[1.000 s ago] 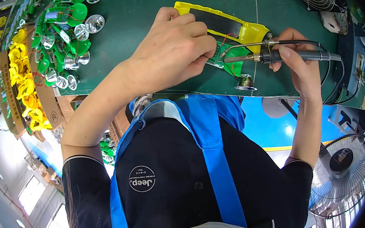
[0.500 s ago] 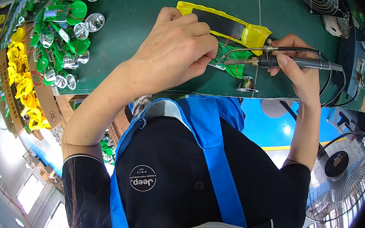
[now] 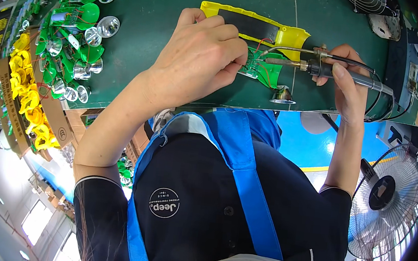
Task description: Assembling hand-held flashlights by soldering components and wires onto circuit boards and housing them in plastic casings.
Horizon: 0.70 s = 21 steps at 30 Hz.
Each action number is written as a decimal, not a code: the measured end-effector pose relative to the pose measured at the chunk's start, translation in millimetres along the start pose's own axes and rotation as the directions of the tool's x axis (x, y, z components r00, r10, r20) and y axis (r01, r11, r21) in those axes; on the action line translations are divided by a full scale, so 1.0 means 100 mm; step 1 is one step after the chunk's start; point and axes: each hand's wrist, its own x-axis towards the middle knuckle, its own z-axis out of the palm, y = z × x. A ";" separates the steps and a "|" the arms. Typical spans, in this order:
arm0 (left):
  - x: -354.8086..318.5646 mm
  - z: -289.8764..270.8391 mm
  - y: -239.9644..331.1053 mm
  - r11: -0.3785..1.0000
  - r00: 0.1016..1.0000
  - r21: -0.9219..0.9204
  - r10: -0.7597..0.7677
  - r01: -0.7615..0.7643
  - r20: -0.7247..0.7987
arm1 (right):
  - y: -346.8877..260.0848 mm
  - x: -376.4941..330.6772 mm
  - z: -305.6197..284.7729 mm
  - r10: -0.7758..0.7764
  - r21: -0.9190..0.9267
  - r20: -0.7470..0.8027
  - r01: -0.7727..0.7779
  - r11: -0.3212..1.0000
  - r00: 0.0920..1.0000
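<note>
My right hand grips a soldering iron with a thin curved metal tube fixed alongside it. The iron's tip and the tube's end meet over a green circuit board, which has thin red wires and a green backing piece. My left hand is closed at the board's left end, fingertips pinched together; what they hold is hidden. A silver cup-shaped reflector lies beside the green piece. Just beyond the board, a yellow plastic housing with a dark inner panel lies partly behind my left hand.
Several green assemblies with reflectors lie at the left of the green table. Yellow plastic rings line a cardboard box beyond. A wire-guarded device stands far right, black cables hang near my right wrist, and a fan stands lower right.
The soldering iron has shifted slightly left and up, bringing its tip further onto the board. My right hand has turned a little; my left hand has barely moved.
</note>
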 end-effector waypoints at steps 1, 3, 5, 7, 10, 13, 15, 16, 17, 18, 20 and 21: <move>0.00 0.00 0.00 1.000 1.000 0.001 0.001 -0.001 0.001 | 0.01 0.00 0.00 -0.019 0.025 -0.016 0.020 0.999 1.000; -0.01 0.00 0.02 0.999 1.000 -0.033 -0.007 0.007 0.008 | 0.02 -0.02 0.00 -0.039 0.049 -0.033 0.041 0.998 0.999; -0.01 -0.02 0.00 0.999 1.000 -0.052 -0.003 0.005 0.030 | 0.02 -0.05 -0.04 -0.117 0.123 -0.045 0.122 0.985 0.992; 0.00 -0.05 -0.02 0.997 0.999 -0.073 0.006 -0.002 0.051 | 0.07 -0.08 -0.11 -0.187 0.122 -0.066 0.194 0.973 0.980; 0.05 -0.09 -0.08 0.987 0.999 -0.161 0.008 0.000 0.049 | 0.09 -0.10 -0.11 -0.313 0.098 -0.128 0.327 0.940 0.941; 0.24 -0.18 -0.18 0.927 0.967 -0.344 -0.210 0.149 -0.145 | 0.10 -0.01 -0.07 -0.455 0.013 -0.171 0.464 0.886 0.874; 0.50 -0.38 -0.13 0.985 0.972 0.062 -0.171 0.163 0.163 | 0.05 0.08 0.06 -0.542 -0.086 -0.257 0.540 0.837 0.800; 0.61 -0.48 -0.03 0.965 0.912 0.220 -0.212 0.140 0.351 | 0.01 0.12 0.11 -0.543 -0.109 -0.256 0.534 0.838 0.800; 0.58 -0.42 -0.08 0.966 0.917 0.221 -0.207 0.136 0.341 | 0.01 0.17 0.13 -0.581 -0.163 -0.213 0.558 0.814 0.785; 0.50 -0.29 -0.21 0.978 0.972 0.204 -0.095 0.050 0.213 | -0.01 0.22 0.19 -0.583 -0.175 -0.213 0.557 0.812 0.784; 0.41 -0.20 -0.30 0.978 0.999 0.203 0.047 -0.050 0.017 | -0.06 0.28 0.26 -0.583 -0.194 -0.222 0.550 0.812 0.782; 0.32 -0.23 -0.30 0.975 0.998 0.215 0.061 -0.061 0.004 | -0.03 0.33 0.28 -0.591 -0.208 -0.237 0.554 0.806 0.771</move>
